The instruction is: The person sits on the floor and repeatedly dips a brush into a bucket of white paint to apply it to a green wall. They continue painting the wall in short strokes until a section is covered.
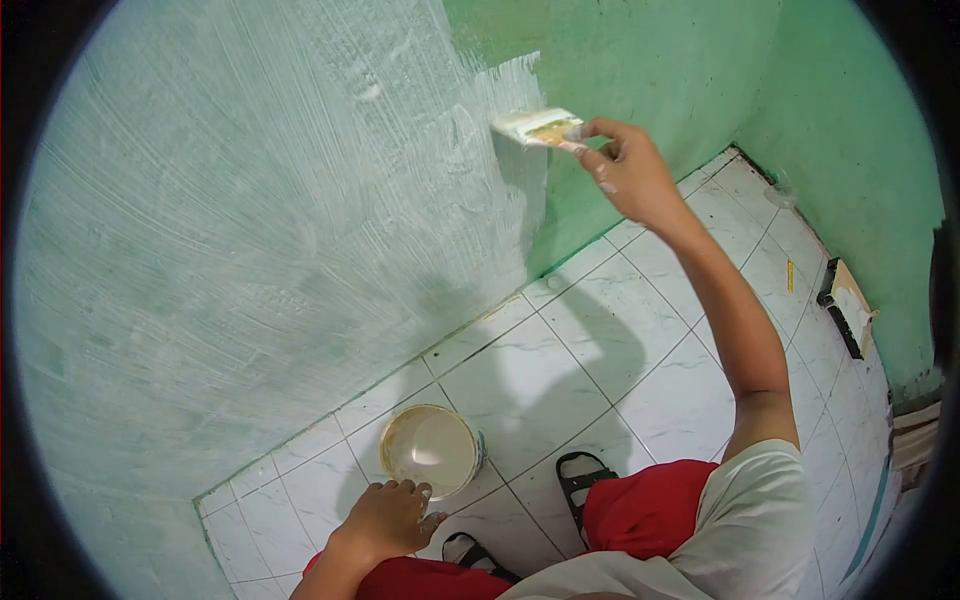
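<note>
My right hand [626,170] is raised at the wall, closed on the handle of a wide paintbrush [540,127] whose bristles are coated in white. The bristle end is at the right edge of the white-painted area [400,160], beside bare green wall [640,70]. White smears mark my fingers. My left hand [390,522] is low by my red-clothed knee, fingers loosely bent and apart, holding nothing. Just beyond it, a round bucket [387,450] of white paint stands on the floor.
White floor tiles [530,370] run along the foot of the wall. At the right, a black-edged object [846,310] with white on it lies on the floor near a small yellow strip [790,276]. My sandalled feet [580,480] are close to the bucket.
</note>
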### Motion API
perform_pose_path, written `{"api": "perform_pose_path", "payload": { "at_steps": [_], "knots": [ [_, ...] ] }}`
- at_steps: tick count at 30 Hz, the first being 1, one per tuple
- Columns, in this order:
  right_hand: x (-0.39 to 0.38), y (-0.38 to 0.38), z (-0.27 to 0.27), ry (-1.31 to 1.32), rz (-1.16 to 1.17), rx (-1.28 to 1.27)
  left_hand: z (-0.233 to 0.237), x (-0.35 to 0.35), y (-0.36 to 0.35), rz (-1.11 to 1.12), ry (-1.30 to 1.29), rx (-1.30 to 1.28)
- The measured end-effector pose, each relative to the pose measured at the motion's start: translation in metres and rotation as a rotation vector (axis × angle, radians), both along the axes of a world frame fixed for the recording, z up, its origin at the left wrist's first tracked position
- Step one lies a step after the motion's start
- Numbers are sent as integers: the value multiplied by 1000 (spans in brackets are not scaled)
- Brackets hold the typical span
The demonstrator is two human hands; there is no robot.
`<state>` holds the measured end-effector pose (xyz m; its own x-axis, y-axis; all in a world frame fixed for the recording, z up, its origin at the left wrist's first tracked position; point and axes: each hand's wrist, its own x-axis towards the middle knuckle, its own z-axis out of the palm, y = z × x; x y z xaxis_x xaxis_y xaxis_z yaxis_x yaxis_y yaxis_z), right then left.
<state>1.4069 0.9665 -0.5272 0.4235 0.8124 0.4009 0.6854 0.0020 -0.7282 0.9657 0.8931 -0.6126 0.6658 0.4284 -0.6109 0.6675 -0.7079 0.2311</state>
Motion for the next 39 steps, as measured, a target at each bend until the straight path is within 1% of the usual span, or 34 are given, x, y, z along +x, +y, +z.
{"api": "perform_pose_path", "payload": {
  "at_steps": [1, 3, 4, 5, 6, 7, 9, 11, 13, 14, 16, 17, 19, 20, 22, 23, 25, 26, 28, 29, 31, 33, 37, 39],
  "knots": [
    [-2, -3, 9, -1, 3, 0, 3, 2, 1, -1, 17, 3],
    [-6, -8, 19, 30, -43, 127, 11, 5, 1, 2, 35, 4],
    [-7, -4, 15, 28, -39, 125, 14, 7, 2, 13, 52, -5],
    [-9, 3, 5, 21, -38, 218, 15, 8, 1, 24, 68, -15],
    [-10, 11, -8, 15, -36, 310, 12, 5, 1, 27, 66, -20],
    [-11, 21, -26, 12, -30, 306, 7, 1, 1, 9, 38, -4],
    [-13, 43, -77, -29, -6, 368, 6, 0, -1, -1, 7, 11],
    [-13, 55, -139, -87, 13, 384, 13, 4, -2, 34, 55, -12],
    [-17, 47, -187, -110, 26, 287, 14, 3, -3, 34, 50, -11],
    [-18, 42, -204, -108, 27, 289, 15, 3, -3, 25, 47, -10],
    [-17, 29, -227, -108, 70, 163, 18, 3, -3, 33, 59, -9],
    [-15, 23, -236, -110, 73, 161, 18, 3, -4, 41, 71, -13],
    [-12, 10, -248, -88, 70, -64, 16, 1, -4, 40, 55, -10],
    [-9, 4, -254, -91, 72, -69, 15, 0, -4, 37, 39, -6],
    [-4, -4, -261, -102, 69, -212, 13, -2, -5, 29, 18, 16],
    [-2, -5, -265, -104, 74, -218, 13, -3, -7, 21, 2, 40],
    [4, -4, -275, -45, 57, -377, 18, 0, -8, 32, 13, 13],
    [6, -1, -279, -47, 61, -377, 20, 0, -8, 37, 26, -9],
    [12, 11, -275, -193, 71, -244, 21, -2, -8, 34, 30, -7],
    [18, 22, -271, -200, 73, -244, 21, -2, -8, 25, 35, -6],
    [26, 48, -241, -252, 87, -135, 21, -3, -8, 35, 32, -14],
    [31, 58, -188, -212, 134, -122, 22, -5, -8, 40, 37, -22],
    [4, 31, -41, -141, 99, -193, 23, -9, -9, 35, 8, -11],
    [7, 23, -11, -86, 48, -48, 22, -11, -9, 31, -17, -5]
  ]
}}
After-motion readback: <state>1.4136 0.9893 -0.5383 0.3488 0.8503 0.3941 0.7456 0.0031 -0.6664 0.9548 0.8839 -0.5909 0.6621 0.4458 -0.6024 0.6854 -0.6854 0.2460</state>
